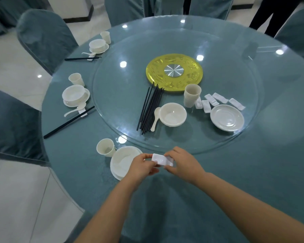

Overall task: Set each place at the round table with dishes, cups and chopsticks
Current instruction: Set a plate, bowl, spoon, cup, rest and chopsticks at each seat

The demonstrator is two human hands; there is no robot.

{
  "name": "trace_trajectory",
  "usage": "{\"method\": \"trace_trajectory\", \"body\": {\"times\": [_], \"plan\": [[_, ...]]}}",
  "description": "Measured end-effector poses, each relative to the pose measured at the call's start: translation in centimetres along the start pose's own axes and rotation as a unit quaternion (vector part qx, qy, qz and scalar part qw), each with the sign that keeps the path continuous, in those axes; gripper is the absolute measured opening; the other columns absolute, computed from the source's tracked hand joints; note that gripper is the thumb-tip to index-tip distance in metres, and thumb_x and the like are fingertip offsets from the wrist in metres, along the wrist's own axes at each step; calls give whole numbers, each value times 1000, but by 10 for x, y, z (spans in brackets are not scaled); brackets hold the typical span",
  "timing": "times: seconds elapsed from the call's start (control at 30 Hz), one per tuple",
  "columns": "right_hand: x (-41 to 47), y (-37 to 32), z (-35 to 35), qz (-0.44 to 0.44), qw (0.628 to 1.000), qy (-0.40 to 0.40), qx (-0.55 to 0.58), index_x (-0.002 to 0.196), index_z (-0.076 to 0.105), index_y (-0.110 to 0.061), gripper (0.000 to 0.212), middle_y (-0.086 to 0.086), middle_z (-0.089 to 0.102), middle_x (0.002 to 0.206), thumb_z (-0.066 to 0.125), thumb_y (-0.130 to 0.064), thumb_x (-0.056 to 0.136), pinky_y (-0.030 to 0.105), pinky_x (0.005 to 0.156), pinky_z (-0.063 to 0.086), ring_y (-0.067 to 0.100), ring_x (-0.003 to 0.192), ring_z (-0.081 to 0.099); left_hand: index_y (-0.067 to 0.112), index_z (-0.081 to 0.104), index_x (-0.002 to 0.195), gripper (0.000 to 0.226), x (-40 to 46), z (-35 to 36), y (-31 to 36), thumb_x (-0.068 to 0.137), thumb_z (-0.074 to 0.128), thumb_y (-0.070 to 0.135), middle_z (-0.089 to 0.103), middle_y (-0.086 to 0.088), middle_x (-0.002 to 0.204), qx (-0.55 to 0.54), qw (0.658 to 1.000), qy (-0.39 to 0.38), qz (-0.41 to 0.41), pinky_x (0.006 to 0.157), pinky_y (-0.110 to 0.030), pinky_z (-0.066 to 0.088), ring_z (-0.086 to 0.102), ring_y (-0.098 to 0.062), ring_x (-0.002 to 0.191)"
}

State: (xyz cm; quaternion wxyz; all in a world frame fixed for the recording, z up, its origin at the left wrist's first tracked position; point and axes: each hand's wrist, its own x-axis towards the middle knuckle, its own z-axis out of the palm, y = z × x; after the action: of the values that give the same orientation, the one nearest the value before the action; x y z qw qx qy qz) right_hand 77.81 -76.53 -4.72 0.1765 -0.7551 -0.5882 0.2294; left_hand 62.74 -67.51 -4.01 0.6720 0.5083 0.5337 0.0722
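Observation:
My left hand (142,166) and my right hand (184,163) both pinch a white chopstick rest (161,159) just above the near table edge, right of a white plate with a bowl (123,160) and a cup (105,147). On the glass turntable (218,50) lie a bundle of black chopsticks (150,107), a spoon (155,118), a bowl (173,114), stacked cups (191,95), several chopstick rests (216,100) and a plate (226,118).
Two laid places sit at the left: one with a bowl on a plate (75,95), one farther back (98,45). A yellow disc (174,72) marks the turntable's centre. Covered chairs (44,35) ring the table. A person's dark legs (270,14) stand at the back right.

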Motion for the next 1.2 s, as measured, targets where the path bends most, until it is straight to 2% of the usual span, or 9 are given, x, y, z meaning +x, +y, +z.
{"method": "trace_trajectory", "body": {"times": [0.07, 0.13, 0.2, 0.37, 0.53, 0.77, 0.93, 1.2], "plan": [[2, -1, 5, -2, 1000, -7, -6, 118, 60, -14, 39, 5, 56, 108, 67, -32, 85, 26, 88, 37, 21, 105, 52, 6, 60, 109, 19, -1, -3, -4, 91, 59, 5, 73, -9, 84, 31, 999, 9, 21, 71, -31, 56, 66, -16, 64], [5, -1, 9, 2, 1000, -19, -11, 118, 59, -14, 39, 4, 56, 110, 65, -32, 85, 26, 89, 38, 20, 106, 51, 8, 61, 113, 22, -2, -8, -8, 92, 59, 9, 71, -2, 92, 121, 990, 23, 62, 69, -20, 49, 64, -10, 75], [8, 1, 16, 7, 999, -37, -18, 118, 59, -14, 39, 4, 56, 111, 65, -32, 84, 26, 90, 37, 20, 107, 50, 13, 60, 121, 29, -3, -13, -11, 92, 59, 14, 66, 1, 108, 211, 972, 47, 94, 81, -16, 43, 61, -8, 90], [9, 7, 37, 21, 995, -93, -36, 111, 59, -12, 33, 6, 54, 108, 64, -32, 86, 27, 87, 36, 24, 106, 50, 16, 54, 132, 38, -7, -20, -11, 94, 55, 19, 58, 1, 128, 279, 951, 73, 115, 97, -28, 45, 58, -15, 108], [9, 7, 54, 32, 992, -105, -54, 114, 58, -12, 32, 6, 53, 114, 61, -31, 88, 30, 89, 38, 24, 108, 48, 16, 53, 135, 41, -7, -24, -13, 95, 50, 7, 56, -1, 134, 335, 931, 69, 126, 106, -30, 39, 53, -18, 121], [17, 4, 65, 30, 991, -105, -78, 117, 58, -13, 35, 6, 54, 117, 58, -33, 89, 32, 91, 40, 25, 110, 48, 17, 55, 133, 42, -11, -34, -21, 94, 48, 5, 56, -1, 135, 355, 923, 71, 133, 107, -31, 38, 51, -19, 123], [20, 3, 71, 33, 990, -99, -92, 119, 57, -15, 35, 4, 54, 117, 55, -36, 90, 32, 92, 40, 24, 109, 48, 18, 58, 130, 39, -15, -41, -22, 94, 50, 5, 59, 3, 130, 328, 931, 83, 140, 103, -26, 40, 53, -13, 120], [23, 1, 73, 45, 990, -93, -94, 119, 55, -16, 35, 3, 52, 119, 55, -36, 91, 31, 90, 42, 23, 111, 46, 19, 58, 130, 38, -19, -42, -23, 94, 51, 7, 60, 5, 128, 306, 938, 94, 133, 102, -26, 41, 54, -11, 118]]}}
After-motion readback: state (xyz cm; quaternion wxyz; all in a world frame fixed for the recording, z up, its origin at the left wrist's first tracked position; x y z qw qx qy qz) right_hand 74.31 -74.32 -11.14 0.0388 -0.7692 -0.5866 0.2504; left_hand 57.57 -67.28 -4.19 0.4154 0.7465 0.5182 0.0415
